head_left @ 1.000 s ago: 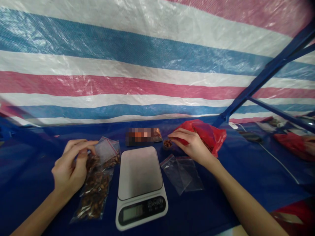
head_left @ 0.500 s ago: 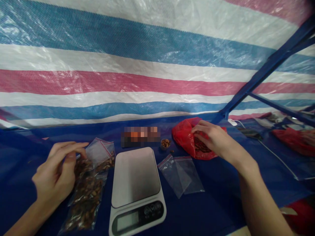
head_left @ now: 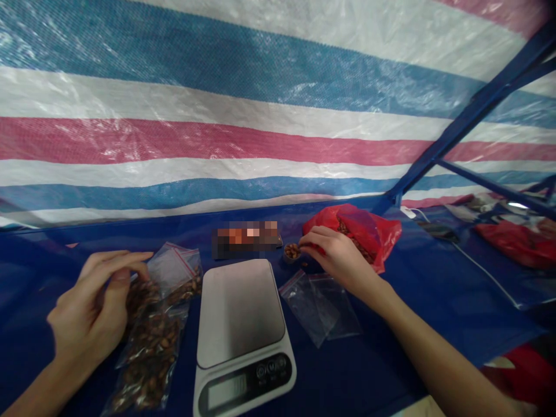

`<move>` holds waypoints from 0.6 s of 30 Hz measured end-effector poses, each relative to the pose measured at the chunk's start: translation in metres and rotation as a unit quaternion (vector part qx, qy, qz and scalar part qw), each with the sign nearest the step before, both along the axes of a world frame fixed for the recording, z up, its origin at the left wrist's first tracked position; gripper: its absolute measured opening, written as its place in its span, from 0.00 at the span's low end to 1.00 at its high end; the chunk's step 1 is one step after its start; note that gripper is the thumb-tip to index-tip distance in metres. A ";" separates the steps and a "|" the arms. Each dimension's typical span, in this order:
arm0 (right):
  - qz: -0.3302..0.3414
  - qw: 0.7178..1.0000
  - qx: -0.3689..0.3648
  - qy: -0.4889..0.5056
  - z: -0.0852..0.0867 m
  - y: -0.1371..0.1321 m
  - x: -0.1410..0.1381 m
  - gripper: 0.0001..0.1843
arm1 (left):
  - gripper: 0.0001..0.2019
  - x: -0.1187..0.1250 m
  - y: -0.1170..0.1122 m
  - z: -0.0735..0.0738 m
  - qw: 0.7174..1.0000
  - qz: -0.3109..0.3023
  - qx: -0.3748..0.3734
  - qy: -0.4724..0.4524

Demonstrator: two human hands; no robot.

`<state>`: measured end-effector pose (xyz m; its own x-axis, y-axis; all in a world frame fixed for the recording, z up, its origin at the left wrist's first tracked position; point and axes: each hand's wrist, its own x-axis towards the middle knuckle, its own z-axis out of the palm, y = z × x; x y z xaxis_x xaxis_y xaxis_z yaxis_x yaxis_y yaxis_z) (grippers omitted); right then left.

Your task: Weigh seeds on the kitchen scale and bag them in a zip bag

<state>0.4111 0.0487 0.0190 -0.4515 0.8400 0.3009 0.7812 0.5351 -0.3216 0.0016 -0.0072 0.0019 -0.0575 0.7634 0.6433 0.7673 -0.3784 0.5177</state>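
Note:
My left hand [head_left: 93, 304], fingers loosely bent and thumb apart, rests at the edge of the clear zip bags [head_left: 154, 336] filled with brown shelled nuts. Its fingertips are beside or on the upper bag. My right hand [head_left: 336, 252] has its fingers drawn together at the right rim of a small cup [head_left: 292, 252] of nuts; what they pinch, if anything, is hidden. Behind that hand lies an open red plastic bag [head_left: 382, 229] with more nuts inside. A white kitchen scale [head_left: 241, 315] with a bare steel plate stands between my hands.
Two flat, unfilled zip bags [head_left: 319, 307] lie right of the scale. One loose nut [head_left: 304, 264] is near the cup. A blurred-out dark object [head_left: 245, 240] lies behind the scale. Blue frame bars [head_left: 452, 133] rise at the right, before a striped tarp [head_left: 217, 139].
My right hand has come out of the red bag and moved left to the cup. The red bag's opening has shifted and its nuts show more. My left hand stays nearly still.

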 end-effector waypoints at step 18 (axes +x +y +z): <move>0.047 0.990 -0.128 -0.043 0.002 0.007 0.026 0.02 | 0.13 0.000 0.003 0.000 1.000 0.010 -0.027 0.009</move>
<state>0.4367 0.0556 0.0207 -0.5462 0.8367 0.0403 0.7622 0.5163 -0.3905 0.0012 -0.0042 0.0017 -0.0623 0.7960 0.6020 0.7843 -0.3340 0.5228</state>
